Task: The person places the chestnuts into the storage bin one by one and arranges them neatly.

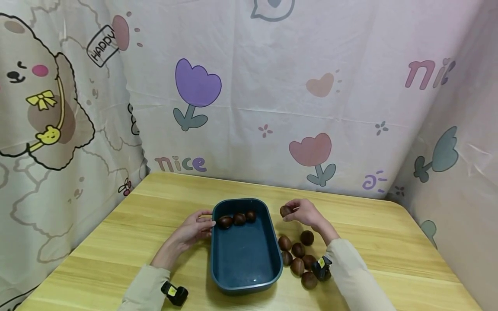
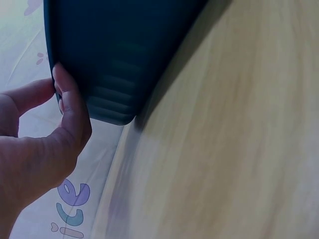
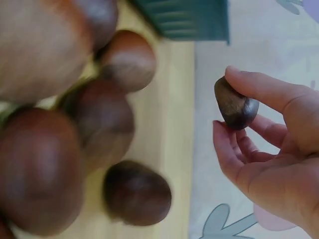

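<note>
A dark teal rectangular tray point(image 1: 246, 255) stands on the table with three brown chestnuts point(image 1: 239, 219) in a row near its far end. My left hand point(image 1: 192, 231) pinches the tray's left rim between thumb and fingers, as the left wrist view shows up close at the tray wall point(image 2: 114, 59). To the right of the tray, my right hand point(image 1: 305, 212) holds one chestnut point(image 3: 236, 103) between thumb and fingertips, level with the tray's far part. Several loose chestnuts point(image 1: 298, 250) lie on the table below that hand, beside the tray's right side; the right sleeve partly covers them.
The pale wooden table point(image 1: 175, 194) ends at a patterned cloth point(image 1: 249, 142) hanging behind it, with more cloth on both sides. Black wrist cameras sit on the left cuff point(image 1: 175, 293) and the right cuff point(image 1: 322, 268), the latter close over the loose chestnuts.
</note>
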The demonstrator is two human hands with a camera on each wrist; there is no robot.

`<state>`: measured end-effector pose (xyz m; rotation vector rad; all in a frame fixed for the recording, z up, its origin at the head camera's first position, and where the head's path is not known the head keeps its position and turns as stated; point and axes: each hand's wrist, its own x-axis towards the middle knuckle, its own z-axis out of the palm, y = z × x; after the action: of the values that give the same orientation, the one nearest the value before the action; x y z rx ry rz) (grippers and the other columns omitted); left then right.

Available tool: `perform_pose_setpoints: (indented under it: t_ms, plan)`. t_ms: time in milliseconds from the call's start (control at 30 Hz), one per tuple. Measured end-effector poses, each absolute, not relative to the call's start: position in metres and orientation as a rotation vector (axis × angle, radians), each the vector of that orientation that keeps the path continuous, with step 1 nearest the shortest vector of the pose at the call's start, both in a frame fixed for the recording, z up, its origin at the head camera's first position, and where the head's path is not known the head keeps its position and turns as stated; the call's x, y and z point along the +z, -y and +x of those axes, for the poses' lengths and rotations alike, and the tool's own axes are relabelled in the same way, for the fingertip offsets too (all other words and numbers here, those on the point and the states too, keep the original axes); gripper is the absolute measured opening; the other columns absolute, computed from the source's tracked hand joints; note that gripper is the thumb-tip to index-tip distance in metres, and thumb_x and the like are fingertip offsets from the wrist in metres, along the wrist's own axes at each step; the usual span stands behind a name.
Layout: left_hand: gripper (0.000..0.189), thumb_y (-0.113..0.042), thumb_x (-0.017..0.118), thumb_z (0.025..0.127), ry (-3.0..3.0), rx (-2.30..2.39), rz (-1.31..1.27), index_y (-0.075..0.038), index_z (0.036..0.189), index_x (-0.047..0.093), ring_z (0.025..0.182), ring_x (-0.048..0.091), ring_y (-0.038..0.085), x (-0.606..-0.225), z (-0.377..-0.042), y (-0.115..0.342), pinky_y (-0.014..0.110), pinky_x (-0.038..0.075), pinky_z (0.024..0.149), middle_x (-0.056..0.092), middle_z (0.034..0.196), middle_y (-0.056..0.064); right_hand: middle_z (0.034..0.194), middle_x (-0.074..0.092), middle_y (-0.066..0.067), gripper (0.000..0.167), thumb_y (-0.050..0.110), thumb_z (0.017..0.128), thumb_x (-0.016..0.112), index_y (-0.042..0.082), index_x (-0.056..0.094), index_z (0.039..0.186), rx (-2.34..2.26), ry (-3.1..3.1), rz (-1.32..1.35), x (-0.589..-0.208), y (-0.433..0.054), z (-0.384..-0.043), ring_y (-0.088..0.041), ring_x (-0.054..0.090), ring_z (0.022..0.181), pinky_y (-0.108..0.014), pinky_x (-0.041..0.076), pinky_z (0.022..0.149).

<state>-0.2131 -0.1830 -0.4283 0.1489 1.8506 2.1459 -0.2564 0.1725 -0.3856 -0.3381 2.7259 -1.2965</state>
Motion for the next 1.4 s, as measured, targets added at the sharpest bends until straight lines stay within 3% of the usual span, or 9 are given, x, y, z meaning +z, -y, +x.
perform_pose_setpoints:
  t_ms: [233,667,900,1233,1400]
  plan:
    - [0.048,-0.003,0.053,0.097,-1.863,2.143,0.144,0.010,0.135,0.027,0.075,0.060,0.010,-0.430,-0.212,0.185,0.023,0.052,0.068,0.059,0.100,0.012,0.109,0.064,-0.014,0.044,0.010,0.080,0.078,-0.004,0.063,0.119,-1.372,-2.687,-0.425,-0.368,-0.154,-0.260,-0.030,0.060,0.101,-0.042,0.052,0.082]
    - [0.048,-0.003,0.054,0.096,-1.863,2.152,0.134,0.009,0.135,0.028,0.073,0.060,0.009,-0.430,-0.210,0.188,0.021,0.051,0.066,0.060,0.101,0.010,0.109,0.064,-0.013,0.040,0.003,0.078,0.078,-0.002,0.066,0.116,-1.564,-2.536,-0.492,-0.339,-0.098,-0.263,-0.028,0.059,0.100,-0.038,0.052,0.083]
    - [0.049,-0.003,0.055,0.096,-1.857,2.154,0.137,0.009,0.135,0.028,0.074,0.060,0.009,-0.430,-0.210,0.189,0.022,0.051,0.066,0.061,0.101,0.010,0.109,0.065,-0.011,0.038,0.003,0.080,0.077,-0.001,0.067,0.117,-1.633,-2.460,-0.499,-0.348,-0.073,-0.261,-0.027,0.060,0.103,-0.039,0.050,0.089]
    - [0.049,-0.004,0.054,0.097,-1.871,2.141,0.123,0.009,0.136,0.028,0.079,0.061,0.012,-0.429,-0.211,0.186,0.024,0.051,0.069,0.060,0.103,0.011,0.105,0.066,-0.012,0.037,0.011,0.085,0.074,-0.004,0.065,0.118,-1.587,-2.452,-0.498,-0.373,-0.050,-0.252,-0.020,0.058,0.090,-0.034,0.050,0.082]
    - [0.049,-0.005,0.055,0.097,-1.866,2.142,0.113,0.008,0.136,0.028,0.081,0.061,0.013,-0.427,-0.212,0.182,0.024,0.052,0.069,0.060,0.107,0.014,0.108,0.066,-0.013,0.039,0.011,0.085,0.075,-0.003,0.065,0.119,-1.499,-2.459,-0.526,-0.391,-0.047,-0.254,-0.022,0.059,0.095,-0.037,0.050,0.086]
